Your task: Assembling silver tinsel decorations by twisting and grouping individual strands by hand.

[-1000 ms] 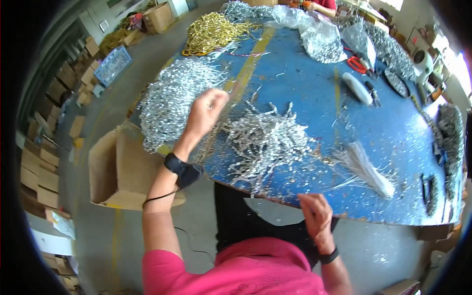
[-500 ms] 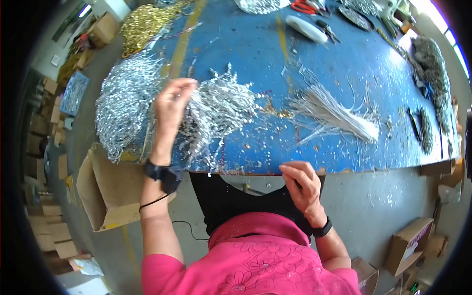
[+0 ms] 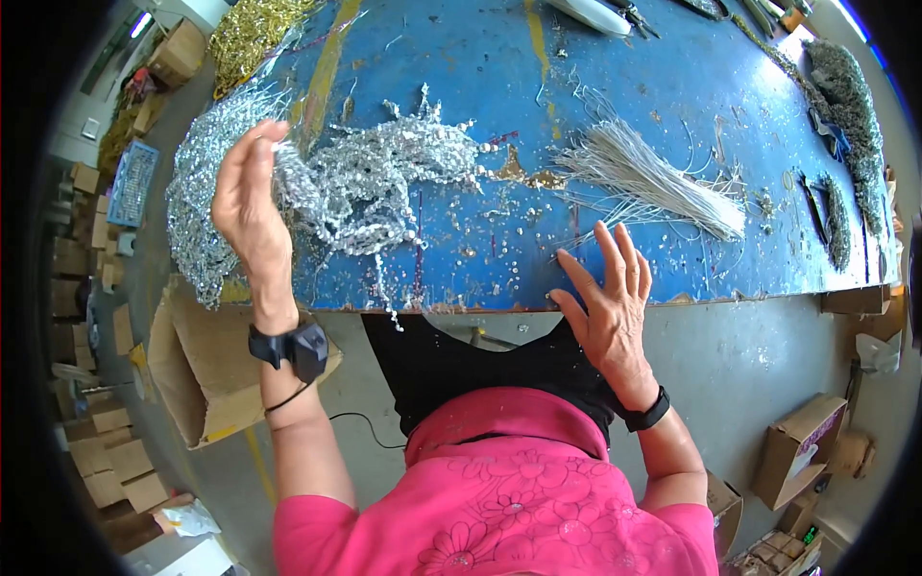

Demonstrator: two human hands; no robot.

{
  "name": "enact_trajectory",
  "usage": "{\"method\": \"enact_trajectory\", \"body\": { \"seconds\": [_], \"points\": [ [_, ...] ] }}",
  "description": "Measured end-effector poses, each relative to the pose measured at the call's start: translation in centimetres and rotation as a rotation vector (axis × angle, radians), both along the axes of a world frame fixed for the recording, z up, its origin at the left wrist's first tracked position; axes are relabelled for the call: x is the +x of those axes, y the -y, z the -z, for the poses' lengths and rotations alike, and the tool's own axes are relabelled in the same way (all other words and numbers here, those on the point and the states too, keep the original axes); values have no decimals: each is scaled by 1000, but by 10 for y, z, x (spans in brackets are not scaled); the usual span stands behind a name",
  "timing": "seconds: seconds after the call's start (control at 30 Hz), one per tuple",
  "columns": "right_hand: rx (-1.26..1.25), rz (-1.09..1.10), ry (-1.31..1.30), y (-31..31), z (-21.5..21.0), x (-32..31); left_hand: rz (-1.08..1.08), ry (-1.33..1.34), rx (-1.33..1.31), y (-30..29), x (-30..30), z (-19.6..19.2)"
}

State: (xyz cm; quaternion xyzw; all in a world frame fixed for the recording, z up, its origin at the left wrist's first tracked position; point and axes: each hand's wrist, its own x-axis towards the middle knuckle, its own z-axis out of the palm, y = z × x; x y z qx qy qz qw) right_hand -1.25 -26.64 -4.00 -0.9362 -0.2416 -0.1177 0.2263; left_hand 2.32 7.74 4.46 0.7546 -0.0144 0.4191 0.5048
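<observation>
The left hand (image 3: 248,206) pinches a strand of the tangled silver tinsel garland (image 3: 370,187), lifting it above the pile on the scuffed blue worktable (image 3: 663,259). The right hand (image 3: 607,305) hovers open and empty, fingers spread, over the near table edge, near a bundle of thin white wires (image 3: 653,182).

Silver tinsel sprigs (image 3: 384,187) glitter on the blue table (image 3: 672,86), its paint chipped and streaked with yellow; white wire bundle (image 3: 653,182) beside them, gold tinsel heap (image 3: 254,29) far back, brown cardboard box (image 3: 206,370) below, pink flower-embroidered shirt (image 3: 509,499), black wristbands on both arms
</observation>
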Motion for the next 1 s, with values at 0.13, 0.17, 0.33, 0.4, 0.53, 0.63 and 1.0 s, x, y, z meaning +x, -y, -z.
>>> {"method": "enact_trajectory", "body": {
  "seconds": [0.13,0.17,0.33,0.4,0.53,0.63,1.0],
  "points": [
    [42,-60,-1,-11,-4,-7,-64,113,73,35,-23,-1],
    [32,-61,2,-9,0,-9,104,200,201,44,-21,10],
    [169,-264,102,-13,18,-8,361,-39,292,87,-44,44],
    [199,-277,139,-11,20,-10,455,-126,273,97,-40,62],
    [207,-285,198,-10,23,-18,517,-274,193,112,-52,74],
    [230,-283,203,-11,24,-18,507,-299,122,111,-52,79],
    [282,-287,209,-12,23,-4,671,-336,-647,97,-33,79]
  ]
}}
